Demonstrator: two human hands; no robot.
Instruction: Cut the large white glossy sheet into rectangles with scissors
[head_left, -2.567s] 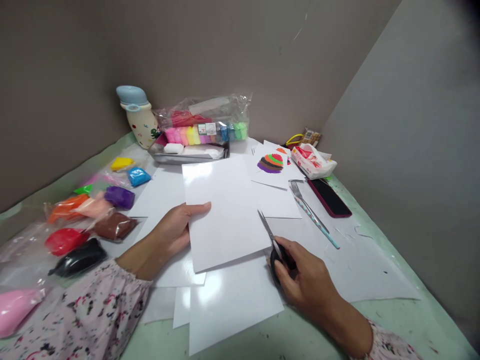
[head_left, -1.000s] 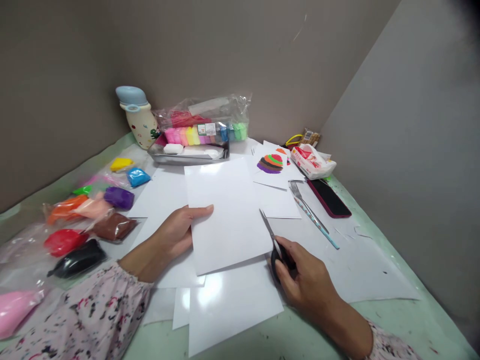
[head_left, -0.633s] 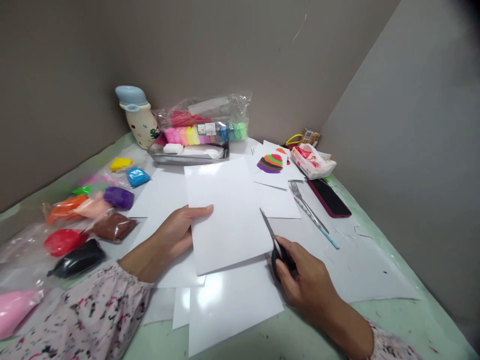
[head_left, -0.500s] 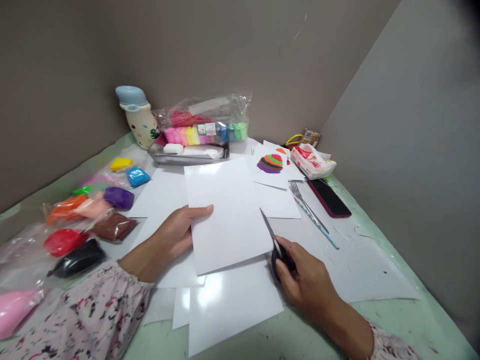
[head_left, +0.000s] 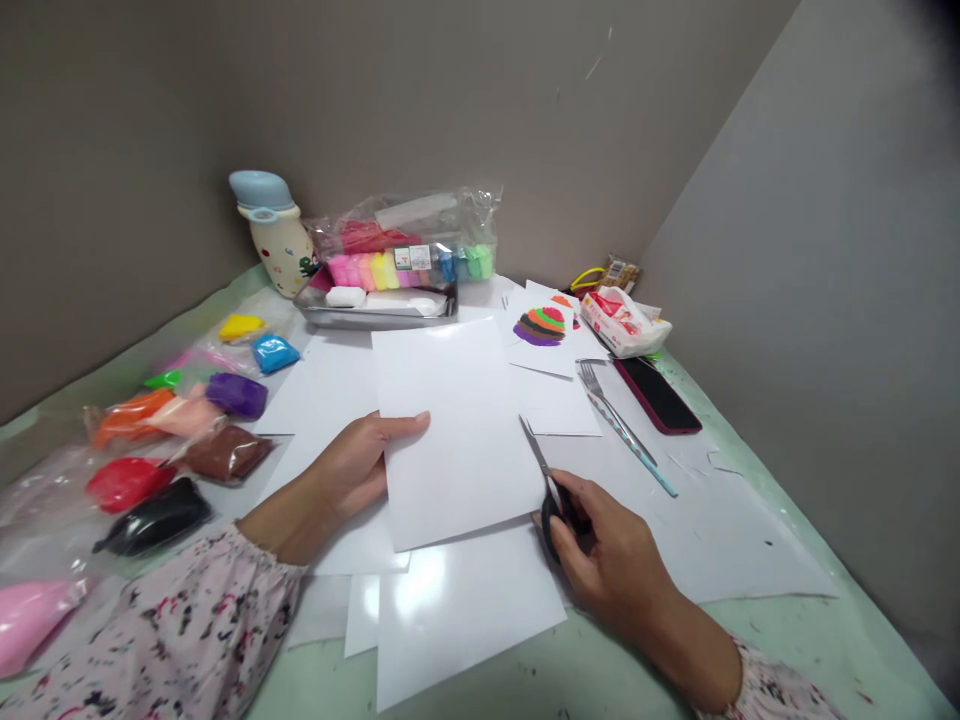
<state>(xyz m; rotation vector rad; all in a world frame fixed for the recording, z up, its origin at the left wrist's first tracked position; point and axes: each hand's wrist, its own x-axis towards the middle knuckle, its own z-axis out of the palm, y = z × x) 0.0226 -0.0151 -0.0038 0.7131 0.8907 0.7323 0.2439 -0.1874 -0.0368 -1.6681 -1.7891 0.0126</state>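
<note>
A white sheet of paper (head_left: 457, 450) is held up over other sheets, its left edge pinched by my left hand (head_left: 367, 455) with the thumb lying on top. My right hand (head_left: 607, 540) grips a pair of scissors (head_left: 553, 490) with black handles. Their blades point up and away along the right edge of the held sheet. Whether the blades have paper between them I cannot tell. Beneath the held sheet, more white paper (head_left: 472, 620) lies on the table.
Bags of coloured clay (head_left: 229, 455) line the left side. At the back stand a bottle (head_left: 277, 240) and a metal tray (head_left: 375, 318) with packaged clay. To the right lie a card with striped clay (head_left: 541, 328), a fork (head_left: 600, 388), a phone (head_left: 658, 395) and a tissue pack (head_left: 626, 325).
The held sheet has shifted very slightly to the right with my left hand. My right hand and the scissors stay nearly in place.
</note>
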